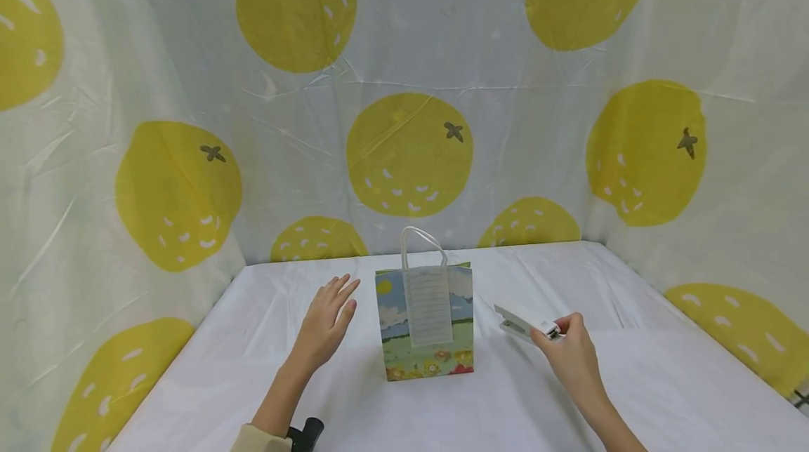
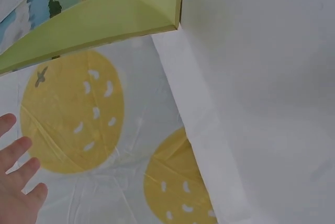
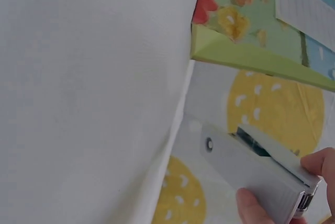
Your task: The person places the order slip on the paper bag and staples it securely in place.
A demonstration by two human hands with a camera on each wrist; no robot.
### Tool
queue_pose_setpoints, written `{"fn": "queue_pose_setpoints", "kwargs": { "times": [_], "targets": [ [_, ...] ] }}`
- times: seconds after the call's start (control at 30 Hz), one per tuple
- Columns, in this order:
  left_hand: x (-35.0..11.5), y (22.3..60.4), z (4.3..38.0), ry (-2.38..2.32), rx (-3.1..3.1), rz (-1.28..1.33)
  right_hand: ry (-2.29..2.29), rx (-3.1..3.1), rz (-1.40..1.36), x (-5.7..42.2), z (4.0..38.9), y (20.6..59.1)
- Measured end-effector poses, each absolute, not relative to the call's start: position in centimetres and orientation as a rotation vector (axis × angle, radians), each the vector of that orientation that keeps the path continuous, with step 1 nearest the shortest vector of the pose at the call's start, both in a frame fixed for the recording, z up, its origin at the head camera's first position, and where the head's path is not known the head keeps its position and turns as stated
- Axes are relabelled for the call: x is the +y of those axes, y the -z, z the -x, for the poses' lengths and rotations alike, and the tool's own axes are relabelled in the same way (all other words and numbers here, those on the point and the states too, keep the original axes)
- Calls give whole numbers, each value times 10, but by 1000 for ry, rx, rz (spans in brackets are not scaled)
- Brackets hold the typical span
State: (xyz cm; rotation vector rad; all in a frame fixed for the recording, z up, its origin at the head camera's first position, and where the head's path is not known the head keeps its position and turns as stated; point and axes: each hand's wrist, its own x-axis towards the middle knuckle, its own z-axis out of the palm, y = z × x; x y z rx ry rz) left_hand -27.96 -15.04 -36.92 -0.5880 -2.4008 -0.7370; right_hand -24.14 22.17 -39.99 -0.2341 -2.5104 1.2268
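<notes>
A paper gift bag [image 1: 395, 361] with a landscape and flower print stands upright on the table, its white handle loop raised. A lined white paper [image 1: 430, 308] lies flat against the bag's front, reaching up to the rim. To the right of the bag, my right hand [image 1: 571, 354] pinches a white stapler [image 1: 521, 322] by its rear end, above the table. The stapler [image 3: 256, 171] points toward the bag in the right wrist view. My left hand [image 1: 324, 322] hovers left of the bag with fingers spread, holding nothing.
A white cloth covers the table [image 1: 505, 410]. A curtain [image 1: 505, 122] with yellow fruit prints hangs behind it and on both sides. A black object [image 1: 310, 433] sits at my left wrist.
</notes>
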Motion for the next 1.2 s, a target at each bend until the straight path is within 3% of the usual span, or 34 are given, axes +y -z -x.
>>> {"fn": "queue_pose_setpoints", "kwargs": {
  "times": [1.2],
  "targets": [
    [-186,376,289,202,-2664,373,-757,-3048,166,212,226,409]
  ]
}}
